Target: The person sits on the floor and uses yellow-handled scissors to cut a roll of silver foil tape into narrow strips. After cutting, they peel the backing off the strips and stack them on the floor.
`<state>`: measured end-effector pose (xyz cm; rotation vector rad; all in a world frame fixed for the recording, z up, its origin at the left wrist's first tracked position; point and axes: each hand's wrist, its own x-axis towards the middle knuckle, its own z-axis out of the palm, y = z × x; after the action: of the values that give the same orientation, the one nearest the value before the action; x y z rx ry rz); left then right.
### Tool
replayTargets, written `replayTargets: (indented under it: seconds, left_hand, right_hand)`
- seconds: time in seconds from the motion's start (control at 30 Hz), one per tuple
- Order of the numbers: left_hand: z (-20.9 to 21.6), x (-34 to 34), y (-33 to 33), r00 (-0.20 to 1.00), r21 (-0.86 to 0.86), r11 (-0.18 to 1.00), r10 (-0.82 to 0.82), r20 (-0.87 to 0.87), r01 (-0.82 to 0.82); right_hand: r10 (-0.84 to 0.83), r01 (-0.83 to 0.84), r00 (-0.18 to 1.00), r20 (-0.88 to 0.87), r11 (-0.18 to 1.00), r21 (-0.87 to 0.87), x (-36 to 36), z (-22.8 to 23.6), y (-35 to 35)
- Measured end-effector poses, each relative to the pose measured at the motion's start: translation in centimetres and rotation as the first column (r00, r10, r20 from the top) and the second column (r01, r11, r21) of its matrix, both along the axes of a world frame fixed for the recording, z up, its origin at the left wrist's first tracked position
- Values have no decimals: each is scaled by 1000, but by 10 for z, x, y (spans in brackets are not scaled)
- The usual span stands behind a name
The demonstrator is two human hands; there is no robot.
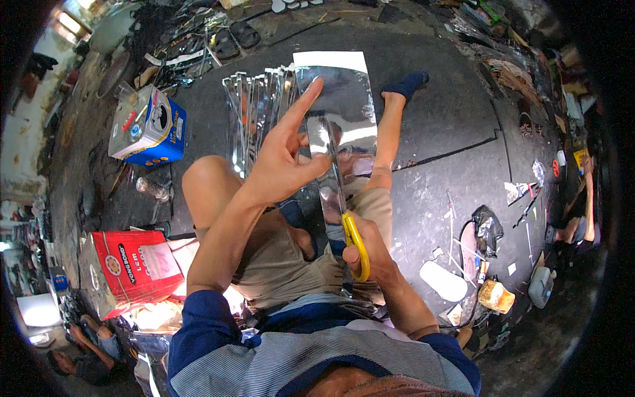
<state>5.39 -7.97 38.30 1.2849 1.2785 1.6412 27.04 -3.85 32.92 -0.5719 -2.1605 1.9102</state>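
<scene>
A mirror-like silver sheet [354,99] with a white strip along its far edge stands out in front of me. My left hand [284,155] pinches its left side between thumb and curled fingers, while the index finger stretches along the surface. Yellow-handled scissors [355,246] are in my right hand [376,248], fingers through the loops. Their blades point away from me and lie in the sheet, with a narrow strip [329,198] parted on the left of the cut. Several shiny cut strips [248,119] lie side by side on the floor, left of the sheet.
A blue and white metal can [151,129] and a red box [135,271] stand to my left. On the right lie a white oval piece [443,280], a black plastic bag [487,230] and a yellowish container [496,296]. Other people sit at both edges.
</scene>
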Motion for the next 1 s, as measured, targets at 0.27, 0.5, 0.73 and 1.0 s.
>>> replayTargets:
  seconds: [0.27, 0.5, 0.73, 1.0]
  left_hand:
    - [-8, 9, 2, 999, 82, 996, -29, -41, 32]
    - [-11, 12, 1, 1000, 27, 1000, -8, 24, 7]
    - [-19, -9, 7, 925, 56, 938, 347, -151, -343]
    - [-10, 21, 2, 947, 10, 949, 315, -58, -315]
  right_hand:
    - [-101, 103, 993, -57, 995, 19, -2, -19, -2]
    - [-119, 115, 987, -107, 992, -49, -1, 3, -6]
    - [-33, 33, 999, 9, 999, -7, 9, -13, -8]
    - [-107, 118, 988, -115, 989, 88, -10, -12, 6]
